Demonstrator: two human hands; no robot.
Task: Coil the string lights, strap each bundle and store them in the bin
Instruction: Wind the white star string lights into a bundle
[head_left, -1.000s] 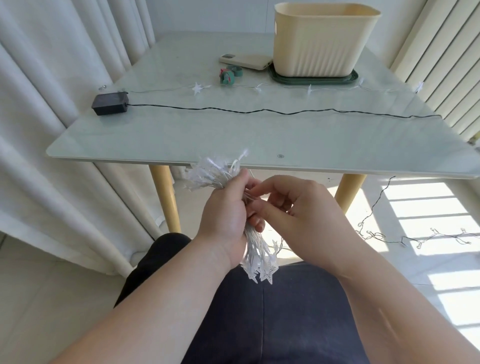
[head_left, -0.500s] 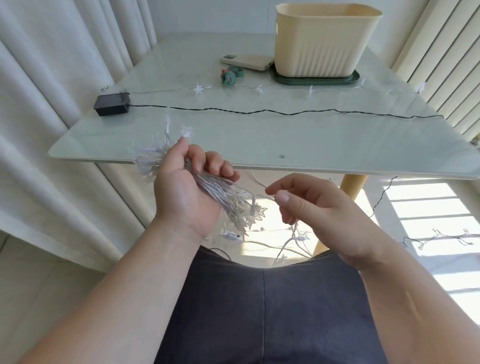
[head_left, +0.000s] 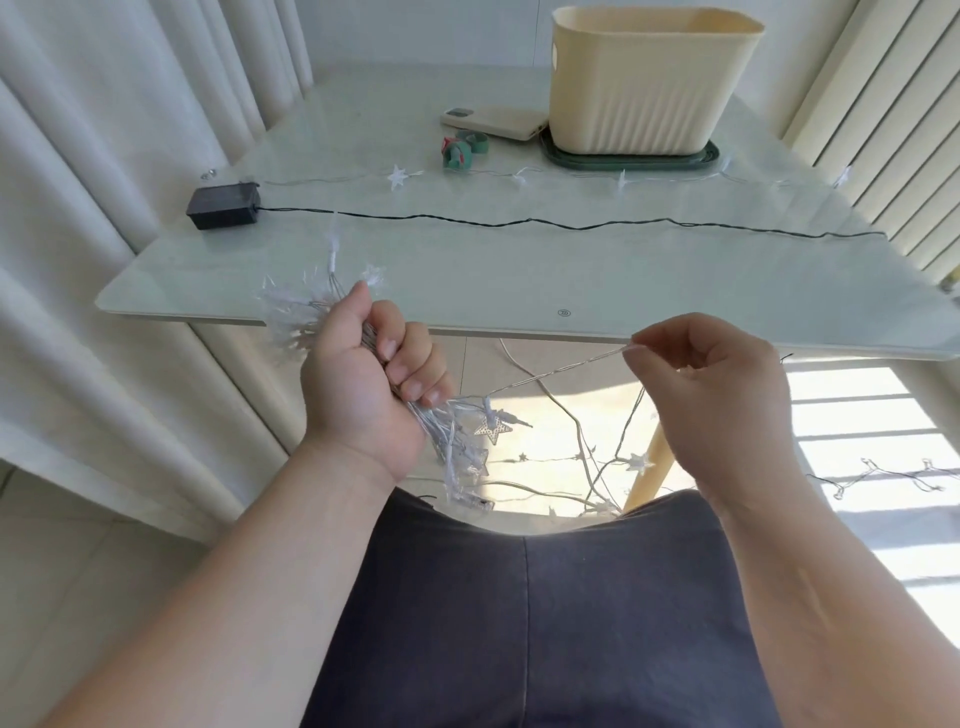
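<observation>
My left hand (head_left: 363, 389) is clenched around a coiled bundle of clear star string lights (head_left: 296, 317), whose loops stick out above and below the fist, just in front of the table's near edge. My right hand (head_left: 717, 395) pinches the loose wire (head_left: 561, 370) of the same string, stretched out to the right. The rest of that string hangs down to the floor (head_left: 587, 457). A cream bin (head_left: 644, 88) stands on a green lid at the back of the table. Green straps (head_left: 460, 148) lie left of the bin.
A black battery box (head_left: 223, 208) with a dark wire (head_left: 519, 224) runs across the glass table (head_left: 467, 270). Another star string (head_left: 400, 176) lies behind it. A phone (head_left: 493, 120) rests beside the bin. Curtains hang on the left, and more lights lie on the floor at right (head_left: 883, 475).
My hands have drawn apart. The left hand swung the bundle up and left, and the right hand pulled a length of wire out to the right.
</observation>
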